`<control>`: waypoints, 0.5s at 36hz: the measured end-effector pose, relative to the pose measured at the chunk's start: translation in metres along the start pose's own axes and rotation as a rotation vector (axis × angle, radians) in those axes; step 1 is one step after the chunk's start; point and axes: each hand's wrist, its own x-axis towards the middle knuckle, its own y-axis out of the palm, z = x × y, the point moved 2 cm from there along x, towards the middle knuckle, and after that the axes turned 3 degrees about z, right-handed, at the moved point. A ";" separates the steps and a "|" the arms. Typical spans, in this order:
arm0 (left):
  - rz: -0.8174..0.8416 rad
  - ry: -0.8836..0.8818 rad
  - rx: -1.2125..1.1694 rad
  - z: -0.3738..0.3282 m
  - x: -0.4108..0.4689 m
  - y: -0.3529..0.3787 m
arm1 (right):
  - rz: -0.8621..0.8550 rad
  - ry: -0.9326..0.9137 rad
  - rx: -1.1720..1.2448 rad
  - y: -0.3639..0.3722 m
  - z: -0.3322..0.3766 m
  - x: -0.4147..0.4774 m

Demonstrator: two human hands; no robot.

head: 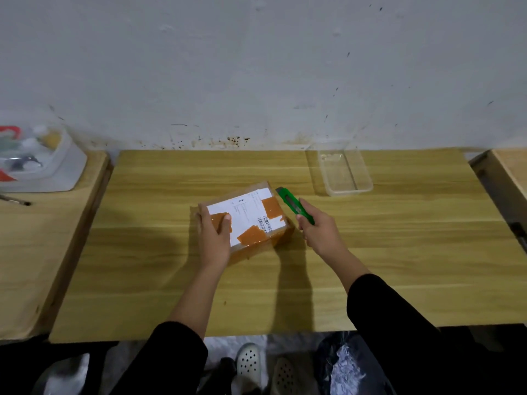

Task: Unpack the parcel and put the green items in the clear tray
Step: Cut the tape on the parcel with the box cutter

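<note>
A brown cardboard parcel [251, 215] with a white label and orange tape patches lies closed in the middle of the wooden table [171, 280]. My left hand [214, 238] grips its left end, thumb on top. My right hand [316, 229] holds a green utility knife [293, 203] just right of the parcel, its tip pointing up and left beside the box's far right corner. The clear tray [359, 183] stands empty at the back right of the table, near the wall.
A second table at the left carries a white container [57, 172] with small items and a brush [17, 201]. Another wooden surface [507, 172] edges in at the right. Shoes and a bag lie on the floor below the table's front edge.
</note>
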 end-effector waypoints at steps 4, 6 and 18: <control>0.011 0.000 -0.015 0.009 -0.003 0.002 | -0.023 -0.050 -0.091 0.002 0.008 -0.002; 0.021 0.001 -0.029 0.009 -0.003 0.001 | -0.038 -0.059 -0.118 0.003 0.011 -0.003; 0.039 -0.014 -0.050 0.005 -0.005 0.001 | -0.047 -0.099 -0.272 0.005 0.024 -0.001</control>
